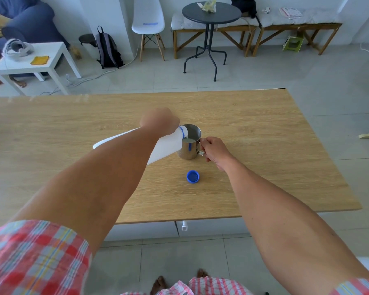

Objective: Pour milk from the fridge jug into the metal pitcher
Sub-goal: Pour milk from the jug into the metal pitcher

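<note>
A white plastic milk jug (168, 145) with a blue neck ring is tipped steeply to the right, its mouth over the rim of the metal pitcher (189, 149). My left hand (161, 122) grips the jug near its top; my forearm hides much of its body. A thin stream of milk falls into the pitcher, which holds pale milk. The pitcher stands upright on the wooden table (264, 128). My right hand (214, 151) pinches its handle on the right side.
The jug's blue cap (193, 176) lies upside down on the table just in front of the pitcher. Beyond the table stand a round dark side table (211, 12), a white chair (147, 20), a bench (285, 26) and a low white table (51, 60).
</note>
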Demonstrator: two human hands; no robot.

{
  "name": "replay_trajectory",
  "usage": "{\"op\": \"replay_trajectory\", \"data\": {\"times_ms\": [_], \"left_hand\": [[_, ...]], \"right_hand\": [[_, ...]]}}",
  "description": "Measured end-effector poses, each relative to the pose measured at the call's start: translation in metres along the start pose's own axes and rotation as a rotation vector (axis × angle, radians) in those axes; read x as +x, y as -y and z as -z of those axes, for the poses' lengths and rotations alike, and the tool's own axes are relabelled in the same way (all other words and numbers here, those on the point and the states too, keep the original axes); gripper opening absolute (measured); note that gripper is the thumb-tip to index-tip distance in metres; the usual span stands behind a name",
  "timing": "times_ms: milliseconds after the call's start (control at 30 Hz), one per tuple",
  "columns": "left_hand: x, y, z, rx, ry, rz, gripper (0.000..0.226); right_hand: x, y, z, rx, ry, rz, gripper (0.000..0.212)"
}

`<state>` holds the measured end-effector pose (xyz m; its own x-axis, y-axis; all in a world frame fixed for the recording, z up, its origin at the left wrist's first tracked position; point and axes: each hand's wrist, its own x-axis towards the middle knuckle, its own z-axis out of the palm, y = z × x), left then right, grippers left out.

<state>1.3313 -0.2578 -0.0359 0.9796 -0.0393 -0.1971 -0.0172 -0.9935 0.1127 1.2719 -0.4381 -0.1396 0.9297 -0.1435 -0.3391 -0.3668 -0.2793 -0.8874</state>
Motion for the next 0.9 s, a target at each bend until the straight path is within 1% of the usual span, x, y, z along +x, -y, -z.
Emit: {"op": "replay_trajectory", "data": {"times_ms": [900], "left_hand": [[0.0019,-0.0014,0.0003,-0.004,0.0,0.0,0.028]], "right_hand": [[-0.0041,0.0051,0.0015,-0.042,-0.003,-0.004,0.035]]}}
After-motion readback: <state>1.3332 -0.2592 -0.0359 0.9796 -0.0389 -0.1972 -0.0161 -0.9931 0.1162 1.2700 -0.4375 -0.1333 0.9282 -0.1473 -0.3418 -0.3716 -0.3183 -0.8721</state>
